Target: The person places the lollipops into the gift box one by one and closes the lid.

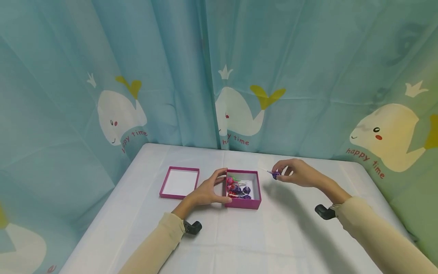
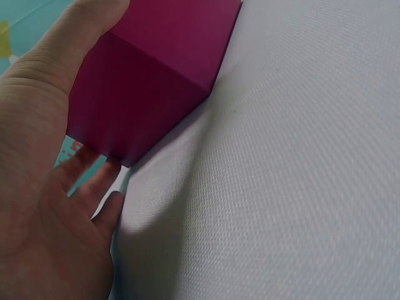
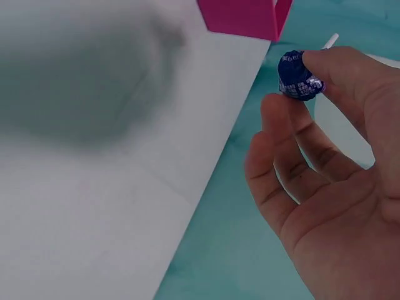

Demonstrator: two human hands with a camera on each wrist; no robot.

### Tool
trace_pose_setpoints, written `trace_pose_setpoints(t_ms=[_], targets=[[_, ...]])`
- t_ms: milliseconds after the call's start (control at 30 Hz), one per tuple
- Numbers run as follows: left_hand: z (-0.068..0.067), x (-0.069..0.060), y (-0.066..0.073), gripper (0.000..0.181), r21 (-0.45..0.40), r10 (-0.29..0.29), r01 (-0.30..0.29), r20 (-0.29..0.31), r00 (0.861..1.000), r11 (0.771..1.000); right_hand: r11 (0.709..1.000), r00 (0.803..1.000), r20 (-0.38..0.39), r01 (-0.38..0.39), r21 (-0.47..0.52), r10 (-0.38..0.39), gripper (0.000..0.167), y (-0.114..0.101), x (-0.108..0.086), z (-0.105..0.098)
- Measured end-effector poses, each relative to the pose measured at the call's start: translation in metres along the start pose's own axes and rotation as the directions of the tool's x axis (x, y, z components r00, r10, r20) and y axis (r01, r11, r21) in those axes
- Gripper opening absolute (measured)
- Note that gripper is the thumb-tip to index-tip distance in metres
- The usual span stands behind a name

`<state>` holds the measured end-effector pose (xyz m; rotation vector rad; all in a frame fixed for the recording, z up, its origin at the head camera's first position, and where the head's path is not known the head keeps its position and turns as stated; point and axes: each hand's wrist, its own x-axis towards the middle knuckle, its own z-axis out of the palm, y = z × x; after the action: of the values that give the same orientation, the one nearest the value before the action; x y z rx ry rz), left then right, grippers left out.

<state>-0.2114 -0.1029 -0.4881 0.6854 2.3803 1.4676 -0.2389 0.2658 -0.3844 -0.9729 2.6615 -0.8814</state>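
Observation:
An uncovered magenta box (image 1: 243,204) with a white inside stands on the white-covered table. Several wrapped lollipops (image 1: 235,188), red, pink, green and purple, lie in it, mostly on its left and near side. My left hand (image 1: 202,193) holds the box by its left end, thumb at the front wall and fingers toward the back; the left wrist view shows that thumb on the box wall (image 2: 131,94). Right of the box and above the table, my right hand (image 1: 298,173) pinches a purple-wrapped lollipop (image 3: 297,76) by its head, its white stick pointing toward the box side.
A magenta-rimmed lid (image 1: 179,183) with a white inside lies on the table (image 1: 232,239) left of the box. Behind the table hangs a blue-green curtain (image 1: 178,83) with whale prints. Each wrist carries a black camera mount (image 1: 325,212).

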Motion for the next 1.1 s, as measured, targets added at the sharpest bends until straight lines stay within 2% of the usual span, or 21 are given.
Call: trace_pose_setpoints(t_ms=[300, 500, 1100], targets=[[-0.001, -0.001, 0.000, 0.109, -0.024, 0.020, -0.020, 0.007, 1.000, 1.000, 0.999, 0.994, 0.107, 0.035, 0.015, -0.036, 0.020, -0.022, 0.027, 0.009], [-0.001, 0.001, -0.001, 0.107, -0.026, 0.023, -0.023, 0.003, 1.000, 0.999, 0.998, 0.988, 0.143, 0.067, 0.000, -0.067, 0.019, -0.031, 0.040, 0.019], [0.000, 0.000, -0.001, 0.110, 0.000, 0.001, -0.001, 0.008, 1.000, 1.000, 0.985, 0.967, 0.206, 0.163, -0.050, -0.149, 0.016, -0.041, 0.058, 0.050]])
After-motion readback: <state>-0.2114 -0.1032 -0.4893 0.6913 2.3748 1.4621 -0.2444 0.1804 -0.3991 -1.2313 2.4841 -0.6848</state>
